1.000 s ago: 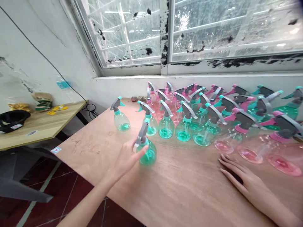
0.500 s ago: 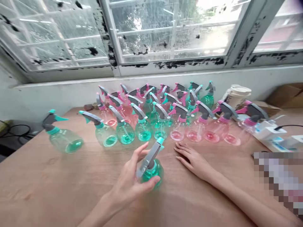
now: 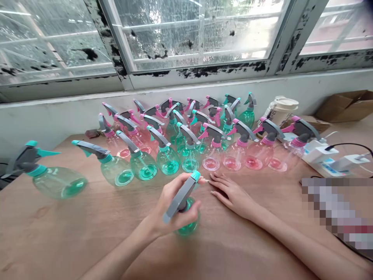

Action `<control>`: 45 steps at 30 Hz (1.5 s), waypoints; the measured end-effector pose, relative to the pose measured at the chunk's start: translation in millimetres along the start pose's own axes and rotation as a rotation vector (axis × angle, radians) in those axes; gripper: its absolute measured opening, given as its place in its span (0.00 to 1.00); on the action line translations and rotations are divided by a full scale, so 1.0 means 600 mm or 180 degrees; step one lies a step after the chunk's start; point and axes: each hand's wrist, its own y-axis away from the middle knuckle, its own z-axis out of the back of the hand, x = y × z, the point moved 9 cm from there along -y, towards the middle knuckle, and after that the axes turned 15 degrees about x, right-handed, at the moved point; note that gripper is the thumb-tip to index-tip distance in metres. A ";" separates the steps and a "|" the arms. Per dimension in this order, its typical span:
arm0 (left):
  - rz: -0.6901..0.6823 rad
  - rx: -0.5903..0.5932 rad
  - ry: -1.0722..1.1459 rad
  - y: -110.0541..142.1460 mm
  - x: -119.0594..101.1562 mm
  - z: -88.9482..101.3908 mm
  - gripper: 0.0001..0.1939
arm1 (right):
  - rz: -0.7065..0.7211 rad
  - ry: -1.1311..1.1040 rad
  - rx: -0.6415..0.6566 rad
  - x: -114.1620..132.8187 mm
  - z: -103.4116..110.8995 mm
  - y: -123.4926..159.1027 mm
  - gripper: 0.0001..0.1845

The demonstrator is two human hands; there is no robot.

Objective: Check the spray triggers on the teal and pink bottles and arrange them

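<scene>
My left hand (image 3: 166, 204) has its thumb and fingers round the neck of a green spray bottle (image 3: 189, 228), just below its grey and teal spray head. This bottle stands on the table in front of me, its lower part showing beneath my thumb. To the right, my right hand (image 3: 234, 197) lies flat on the wooden table with nothing in it, fingers stretched towards the front row. That row has clear green spray bottles (image 3: 170, 165) at the left and pink spray bottles (image 3: 233, 160) at the right. Another green spray bottle (image 3: 60, 182) stands apart at the far left.
More pink and green bottles crowd behind the front row, below the window. A lidded paper cup (image 3: 281, 111), a cardboard box (image 3: 346, 105) and a white power strip (image 3: 326, 165) with plugs and cables are at the right. A blurred-out patch covers the right edge.
My left hand's fingers have closed in round the neck of the spray bottle, from a looser hold. My right hand stays flat on the table. The view has shifted slightly.
</scene>
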 end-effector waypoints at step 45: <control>0.0315 -0.0145 -0.0051 -0.013 0.007 -0.002 0.06 | -0.0035 0.0554 0.0142 0.058 -0.021 -0.007 0.26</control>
